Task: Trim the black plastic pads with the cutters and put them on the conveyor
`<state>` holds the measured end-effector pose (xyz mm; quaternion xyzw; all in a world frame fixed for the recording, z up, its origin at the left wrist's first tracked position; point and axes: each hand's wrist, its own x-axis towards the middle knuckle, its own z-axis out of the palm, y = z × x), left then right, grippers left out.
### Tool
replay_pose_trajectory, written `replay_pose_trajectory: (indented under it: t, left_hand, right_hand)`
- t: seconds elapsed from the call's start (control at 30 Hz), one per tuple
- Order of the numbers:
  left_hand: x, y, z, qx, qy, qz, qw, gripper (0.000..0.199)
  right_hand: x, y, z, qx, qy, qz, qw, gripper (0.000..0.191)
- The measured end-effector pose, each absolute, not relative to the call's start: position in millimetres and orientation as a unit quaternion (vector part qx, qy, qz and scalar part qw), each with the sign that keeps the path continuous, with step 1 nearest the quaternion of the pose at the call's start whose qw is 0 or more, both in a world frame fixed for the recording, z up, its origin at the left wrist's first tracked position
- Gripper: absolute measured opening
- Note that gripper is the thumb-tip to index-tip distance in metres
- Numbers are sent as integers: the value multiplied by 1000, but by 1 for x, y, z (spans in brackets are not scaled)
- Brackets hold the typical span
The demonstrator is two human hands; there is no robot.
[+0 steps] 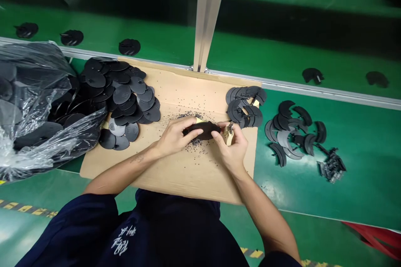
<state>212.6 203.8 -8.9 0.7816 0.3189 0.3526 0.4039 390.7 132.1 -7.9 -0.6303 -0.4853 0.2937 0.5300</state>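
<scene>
The dark disc (205, 132) is sitting between the two hands, above the middle of a cardboard sheet (150, 175). Its long axis, as seen from the head, is running left to right. The left hand (174, 137) is pinching its left end, thumb on the near side, with no gap left in the grip. The right hand (234, 151) is curling around a pale-handled tool (229, 135) while its thumb is meeting the disc's right end; the disc is therefore lying directly left of the tool, and both hands are standing equally close to it. The tool's dark head is pointing away from the body; fingers are covering much of it, so its type and opening cannot be told with confidence.

The disc is appearing matt black, thin and strongly tilted. Small black fragments (196, 142) are lying scattered beneath it. Whole discs (127, 95) are lying heaped to the left, slotted discs (246, 117) are standing grouped to the right, and curved pieces (285, 138) are resting beyond those.
</scene>
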Motion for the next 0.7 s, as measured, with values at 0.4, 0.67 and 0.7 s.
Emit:
replay_pose_trajectory:
  t: [0.4,0.67,0.7]
  left_hand:
    - [210,206,4,791,222,429,375,23]
    - [209,205,7,797,196,455,345,24]
    - [208,205,7,801,197,450,342,23]
  right_hand:
    - [388,129,-12,-530,-622,220,533,7]
    - [386,129,-12,-507,-622,238,547,11]
    - [386,129,-12,-508,-623,239,546,11]
